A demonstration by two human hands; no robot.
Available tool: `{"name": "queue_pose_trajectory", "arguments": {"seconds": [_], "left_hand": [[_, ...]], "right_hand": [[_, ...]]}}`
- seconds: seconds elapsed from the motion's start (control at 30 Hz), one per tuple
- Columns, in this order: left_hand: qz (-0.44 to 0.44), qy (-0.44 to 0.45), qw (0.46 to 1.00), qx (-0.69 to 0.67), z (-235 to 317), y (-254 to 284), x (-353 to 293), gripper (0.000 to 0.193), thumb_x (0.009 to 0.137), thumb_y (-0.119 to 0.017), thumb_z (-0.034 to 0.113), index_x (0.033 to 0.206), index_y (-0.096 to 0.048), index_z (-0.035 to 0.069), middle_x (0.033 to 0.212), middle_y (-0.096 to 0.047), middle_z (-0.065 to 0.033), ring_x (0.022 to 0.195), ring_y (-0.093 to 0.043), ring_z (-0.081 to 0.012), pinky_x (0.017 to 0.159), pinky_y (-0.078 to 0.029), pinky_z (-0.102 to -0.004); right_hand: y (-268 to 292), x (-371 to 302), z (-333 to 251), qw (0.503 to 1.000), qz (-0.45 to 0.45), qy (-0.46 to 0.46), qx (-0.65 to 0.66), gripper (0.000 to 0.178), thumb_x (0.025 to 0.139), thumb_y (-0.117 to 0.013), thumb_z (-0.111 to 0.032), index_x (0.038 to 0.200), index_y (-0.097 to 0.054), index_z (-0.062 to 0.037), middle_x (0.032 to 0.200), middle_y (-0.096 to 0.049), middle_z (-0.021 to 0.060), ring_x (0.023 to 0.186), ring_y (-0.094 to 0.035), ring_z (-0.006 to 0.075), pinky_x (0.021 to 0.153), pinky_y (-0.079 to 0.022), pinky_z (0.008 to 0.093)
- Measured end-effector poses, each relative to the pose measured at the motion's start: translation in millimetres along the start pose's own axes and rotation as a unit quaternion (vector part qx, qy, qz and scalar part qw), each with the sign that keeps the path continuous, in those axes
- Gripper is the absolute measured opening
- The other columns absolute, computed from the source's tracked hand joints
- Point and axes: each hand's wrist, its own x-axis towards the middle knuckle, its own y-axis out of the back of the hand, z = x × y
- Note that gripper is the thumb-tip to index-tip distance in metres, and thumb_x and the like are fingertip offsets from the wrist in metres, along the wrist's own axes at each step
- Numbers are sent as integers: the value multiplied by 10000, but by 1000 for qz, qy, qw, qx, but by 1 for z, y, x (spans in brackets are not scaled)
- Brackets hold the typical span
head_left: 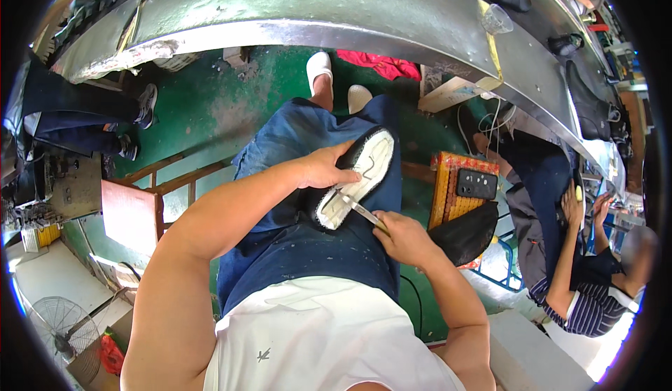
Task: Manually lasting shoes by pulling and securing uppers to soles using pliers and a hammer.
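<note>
A black shoe [355, 144] lies bottom-up across my lap, its whitish underside [373, 161] facing me. A dark curved line, perhaps a thread or mark, runs over that pale surface. My left hand [326, 168] wraps around the shoe's left side, thumb resting on the underside. In my right hand [406, 238] is a metal-bladed hand tool [364, 212] with a yellowish handle. Its metal end touches or hovers just over the lower part of the underside; I cannot tell which.
A long metal workbench [266, 6] stretches across ahead. To my right, a stool [442, 184] bears a phone [477, 184] and a black shoe-like piece [467, 235]. Another person [560, 279] sits farther right. A wooden-framed seat [131, 212] and a fan [64, 331] stand left.
</note>
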Motion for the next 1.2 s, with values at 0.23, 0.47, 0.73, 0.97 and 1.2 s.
{"name": "queue_pose_trajectory", "arguments": {"seconds": [0.23, 0.47, 0.73, 0.97, 1.2], "left_hand": [[5, -10, 999, 52, 3, -4, 1, 968, 862, -837, 290, 1620, -299, 19, 1474, -579, -213, 1358, -569, -303, 1153, -416, -360], [31, -12, 988, 151, 15, -7, -11, 995, 879, -800, 394, 1624, -264, 10, 1467, -568, -269, 1372, -553, -372, 1153, -422, -377], [54, -24, 964, 260, 3, -52, -54, 981, 997, -641, 356, 1659, 6, 29, 1690, -8, -344, 1576, -51, -505, 1270, -124, -524], [91, -49, 981, 166, -42, -58, -57, 985, 972, -661, 377, 1686, -19, 159, 1699, -64, -308, 1583, -7, -494, 1261, -34, -580], [97, -23, 979, 181, -22, -58, -58, 1150, 868, -794, 257, 1684, 4, 119, 1700, -98, -269, 1590, -106, -400, 1274, -153, -440]], "right_hand": [[-9, -8, 6, 995, -17, -45, -88, 339, 939, -711, -189, 1185, -589, 10, 974, -691, 182, 906, -697, 388, 768, -562, 481], [-27, -23, 6, 995, 88, -6, -41, 317, 948, -715, -265, 1138, -602, -37, 963, -684, 171, 887, -694, 385, 741, -556, 471], [-29, -58, 4, 982, -10, -163, 90, 364, 1043, -555, -357, 1124, -640, -12, 1012, -692, 280, 982, -661, 489, 832, -520, 563], [8, -51, 12, 932, -141, -225, 248, 396, 1088, -493, -348, 1041, -657, 9, 849, -695, 167, 782, -689, 320, 722, -545, 458], [-11, -21, -14, 975, 100, -104, 169, 344, 1079, -507, -296, 1165, -597, 25, 882, -689, 206, 813, -692, 362, 742, -543, 464]]}}
